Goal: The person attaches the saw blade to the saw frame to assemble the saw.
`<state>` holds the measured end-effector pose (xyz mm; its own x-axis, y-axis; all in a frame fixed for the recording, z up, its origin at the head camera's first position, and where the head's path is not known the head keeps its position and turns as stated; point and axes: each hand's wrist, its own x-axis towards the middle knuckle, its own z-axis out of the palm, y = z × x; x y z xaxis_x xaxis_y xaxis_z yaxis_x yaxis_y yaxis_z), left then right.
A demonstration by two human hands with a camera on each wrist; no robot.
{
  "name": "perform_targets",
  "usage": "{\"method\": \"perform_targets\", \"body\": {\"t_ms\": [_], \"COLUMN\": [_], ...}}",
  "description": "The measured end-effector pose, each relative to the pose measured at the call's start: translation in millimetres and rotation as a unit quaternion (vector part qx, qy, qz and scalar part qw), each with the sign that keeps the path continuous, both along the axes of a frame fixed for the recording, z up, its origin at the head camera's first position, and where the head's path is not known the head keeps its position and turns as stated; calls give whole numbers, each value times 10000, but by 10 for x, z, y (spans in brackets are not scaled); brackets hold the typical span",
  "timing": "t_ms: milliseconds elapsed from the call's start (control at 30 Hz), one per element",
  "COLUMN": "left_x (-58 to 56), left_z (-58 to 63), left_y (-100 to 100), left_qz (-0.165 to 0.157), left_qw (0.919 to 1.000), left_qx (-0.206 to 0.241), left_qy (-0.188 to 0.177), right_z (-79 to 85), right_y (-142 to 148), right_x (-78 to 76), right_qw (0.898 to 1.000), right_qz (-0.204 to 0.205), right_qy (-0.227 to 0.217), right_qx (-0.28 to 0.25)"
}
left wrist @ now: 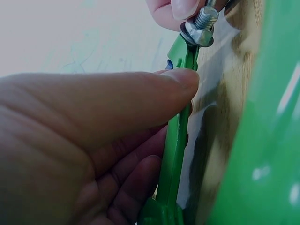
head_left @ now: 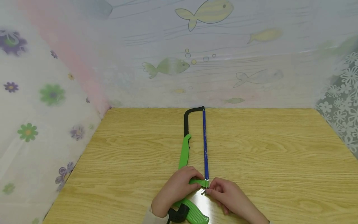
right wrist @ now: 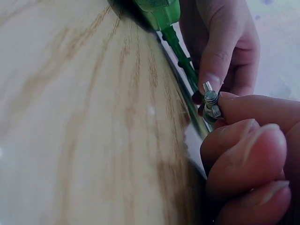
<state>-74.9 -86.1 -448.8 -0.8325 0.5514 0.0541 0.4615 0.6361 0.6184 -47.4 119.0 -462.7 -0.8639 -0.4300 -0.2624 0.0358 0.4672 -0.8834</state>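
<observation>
A hacksaw with a green and black frame (head_left: pixel 183 154) lies on the table, its blue blade (head_left: pixel 205 144) pointing away from me. My left hand (head_left: pixel 179 183) grips the frame's short green arm (left wrist: pixel 174 154) close to the blade's near end, thumb on one side and fingers on the other. At the tip of that arm is a metal wing nut (right wrist: pixel 212 105) on a threaded bolt (left wrist: pixel 206 18). My right hand (head_left: pixel 230 196) pinches the wing nut between thumb and forefinger, which partly hide it. Its other fingers are curled beside it.
The green ribbed handle (head_left: pixel 195 213) with a black part (head_left: pixel 179 214) lies below my left wrist, near the front. The wood-grain table (head_left: pixel 265 140) ends at a fish-patterned sheet (head_left: pixel 167 90) behind. Flower-patterned sheets stand left and right.
</observation>
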Motion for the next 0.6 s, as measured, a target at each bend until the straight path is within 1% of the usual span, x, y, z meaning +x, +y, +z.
{"method": "perform_targets", "body": {"t_ms": [133, 333, 600], "left_x": [1, -3, -7], "left_z": [-3, -9, -7], "left_y": [0, 3, 6], "left_qz": [-32, -42, -14], "left_qw": [10000, 10000, 10000], "left_qx": [42, 29, -45], "left_qy": [58, 72, 7], "right_z": [6, 18, 17], "right_y": [1, -4, -1], "right_x": [1, 8, 9], "right_qw": [10000, 9998, 9996], "right_qz": [-16, 83, 99], "right_qy": [-55, -157, -257], "right_qx": [11, -22, -26]}}
